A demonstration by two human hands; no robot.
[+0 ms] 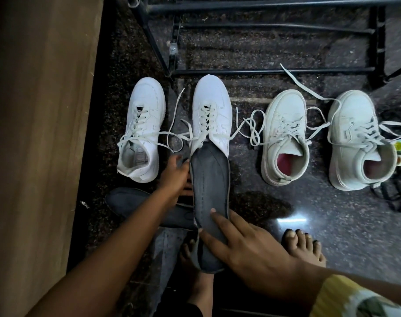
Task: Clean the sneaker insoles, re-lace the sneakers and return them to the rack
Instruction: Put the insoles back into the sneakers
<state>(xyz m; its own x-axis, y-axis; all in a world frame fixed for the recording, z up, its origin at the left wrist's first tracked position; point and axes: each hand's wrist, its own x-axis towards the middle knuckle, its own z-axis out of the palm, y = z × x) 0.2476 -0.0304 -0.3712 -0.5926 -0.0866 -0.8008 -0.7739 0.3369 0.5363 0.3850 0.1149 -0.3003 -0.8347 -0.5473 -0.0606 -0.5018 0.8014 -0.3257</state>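
rack (275,70): black metal, behind the shoes
floor (332,213): dark speckled stone
sneakers: four in a row, second (212,110) holds insole toe
insole (209,202): grey, half out, heel toward person
second insole (135,205): flat under left arm
right hand (247,250): fingers (218,219) pinching insole heel
left hand (175,177): fingers closed on insole edge
laces (250,125): loose, tangled between shoes

Smooth white leather-look sneakers (210,115) stand on glossy speckled stone floor (309,213); the grey insole (209,184) looks matt fabric.
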